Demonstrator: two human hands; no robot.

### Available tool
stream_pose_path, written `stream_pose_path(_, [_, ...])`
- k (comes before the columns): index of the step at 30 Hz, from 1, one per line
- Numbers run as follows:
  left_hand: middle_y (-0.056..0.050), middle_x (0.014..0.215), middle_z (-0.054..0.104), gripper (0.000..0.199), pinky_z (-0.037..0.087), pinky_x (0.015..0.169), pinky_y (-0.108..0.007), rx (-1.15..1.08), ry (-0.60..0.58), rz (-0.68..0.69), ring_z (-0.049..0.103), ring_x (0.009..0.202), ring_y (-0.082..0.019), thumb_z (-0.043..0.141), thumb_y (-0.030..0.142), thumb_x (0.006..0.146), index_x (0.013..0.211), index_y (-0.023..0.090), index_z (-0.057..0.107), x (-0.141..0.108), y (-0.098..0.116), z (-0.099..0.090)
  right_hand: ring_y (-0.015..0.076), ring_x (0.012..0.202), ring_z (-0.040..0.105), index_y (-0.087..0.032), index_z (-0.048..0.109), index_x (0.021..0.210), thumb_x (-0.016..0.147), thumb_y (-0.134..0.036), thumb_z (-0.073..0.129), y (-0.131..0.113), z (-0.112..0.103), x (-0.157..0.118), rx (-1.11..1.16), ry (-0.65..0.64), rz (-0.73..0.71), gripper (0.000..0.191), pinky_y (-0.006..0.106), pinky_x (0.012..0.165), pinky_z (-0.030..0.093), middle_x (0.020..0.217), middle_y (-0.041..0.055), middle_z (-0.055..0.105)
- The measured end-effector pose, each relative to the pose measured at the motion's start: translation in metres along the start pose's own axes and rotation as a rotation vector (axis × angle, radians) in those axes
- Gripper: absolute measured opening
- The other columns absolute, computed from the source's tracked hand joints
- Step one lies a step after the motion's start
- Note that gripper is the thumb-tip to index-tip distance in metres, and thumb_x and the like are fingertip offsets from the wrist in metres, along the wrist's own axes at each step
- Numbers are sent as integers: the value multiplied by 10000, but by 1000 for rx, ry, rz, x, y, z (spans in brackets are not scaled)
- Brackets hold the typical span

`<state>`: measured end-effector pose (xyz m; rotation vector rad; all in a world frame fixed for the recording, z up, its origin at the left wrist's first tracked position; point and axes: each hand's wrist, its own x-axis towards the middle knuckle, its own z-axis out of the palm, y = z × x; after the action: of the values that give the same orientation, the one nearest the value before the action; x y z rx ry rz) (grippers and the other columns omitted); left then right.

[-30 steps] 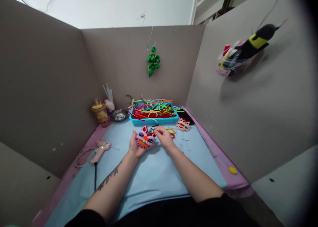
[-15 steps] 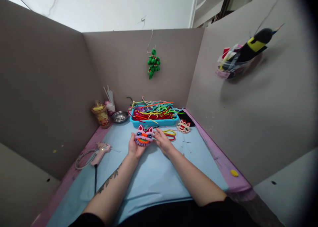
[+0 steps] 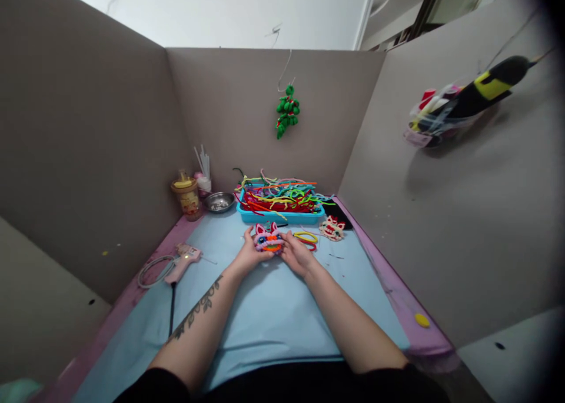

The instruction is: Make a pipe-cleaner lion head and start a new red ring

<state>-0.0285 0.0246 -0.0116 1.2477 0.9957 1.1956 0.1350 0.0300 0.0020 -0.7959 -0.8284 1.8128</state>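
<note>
I see fuzzy pipe-cleaner pile on the little cat face [image 3: 268,240] and on the stems in the glossy blue plastic tray [image 3: 279,217]. The table cover [image 3: 269,315] looks like matt paper (faintly creased); the small bowl [image 3: 219,202] is shiny metal.

Small pink pipe-cleaner animal face [image 3: 268,240]: two pointed pink ears on top, blue and red detail across the middle, orange band along the lower edge. It faces the camera, roughly upright, held between both hands just above the tabletop, directly before the blue tray.
</note>
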Motion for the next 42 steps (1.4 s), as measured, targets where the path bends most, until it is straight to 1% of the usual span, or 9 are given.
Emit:
stream_pose_path(5, [-184, 1416, 350, 1188, 406, 967, -513, 126, 77, -20, 460, 1228, -351, 821, 114, 430, 1404, 269, 157, 12, 8, -39, 177, 1365, 312, -206, 480, 1271, 921, -460, 405, 7, 3, 8, -37, 129, 82, 439, 394, 1126, 210, 1482, 97, 341])
stream_pose_path(7, [-190, 1444, 317, 1180, 376, 986, -526, 186, 110, -39, 404, 1271, -373, 823, 97, 399, 1400, 263, 220, 12, 12, -50, 183, 1379, 281, -183, 425, 1324, 921, -481, 396, 5, -1, 8, -39, 145, 82, 503, 395, 1129, 192, 1514, 127, 260])
stream_pose_path(10, [-176, 1359, 438, 1085, 337, 1016, -514, 240, 159, -5, 431, 1244, -373, 815, 64, 364, 1342, 239, 380, 7, 16, -57, 190, 1375, 290, -177, 400, 1343, 922, -500, 385, 2, -6, 5, -37, 160, 63, 532, 396, 1123, 201, 1518, 145, 239])
stream_pose_path(13, [-155, 1172, 580, 1028, 378, 972, -503, 369, 205, -4, 552, 1088, -348, 799, 56, 369, 1317, 207, 432, 5, 16, -58, 202, 1353, 337, -189, 418, 1330, 915, -518, 388, 4, -6, 4, -38, 159, 73, 529, 411, 1108, 232, 1511, 146, 258])
stream_pose_path(17, [-105, 1015, 643, 980, 461, 867, -425, 470, 201, -23, 625, 903, -277, 775, 58, 401, 1309, 200, 436, 9, 9, -55, 205, 1335, 371, -224, 434, 1317, 904, -550, 385, 11, -1, 5, -25, 104, 100, 528, 438, 1084, 271, 1510, 133, 266])
stream_pose_path(23, [-116, 1053, 638, 877, 474, 820, -373, 567, 226, 16, 623, 887, -255, 749, 56, 443, 1265, 185, 470, 13, 4, -55, 194, 1357, 330, -242, 437, 1317, 903, -563, 365, 11, 3, 6, -4, 94, 78, 529, 426, 1091, 257, 1514, 112, 267])
stream_pose_path(28, [-66, 873, 657, 656, 474, 784, -345, 718, 293, 28, 627, 787, -217, 712, 107, 574, 1190, 175, 497, 12, 8, -59, 172, 1336, 368, -232, 447, 1298, 925, -506, 364, 11, 0, 5, -14, 141, 42, 470, 399, 1090, 260, 1497, 116, 305])
stream_pose_path(33, [-14, 729, 640, 497, 472, 734, -310, 706, 315, 63, 623, 712, -199, 695, 135, 626, 1089, 195, 523, 11, 8, -56, 183, 1312, 407, -207, 468, 1280, 916, -477, 411, 16, 0, 7, -7, 139, 29, 457, 397, 1090, 261, 1463, 148, 359])
stream_pose_path(42, [-20, 737, 645, 425, 449, 809, -354, 594, 352, 27, 627, 769, -230, 672, 105, 611, 1002, 220, 552, 14, 2, -56, 187, 1322, 392, -231, 524, 1224, 889, -484, 455, 22, -1, 14, -2, 78, 17, 425, 423, 1094, 245, 1445, 117, 398])
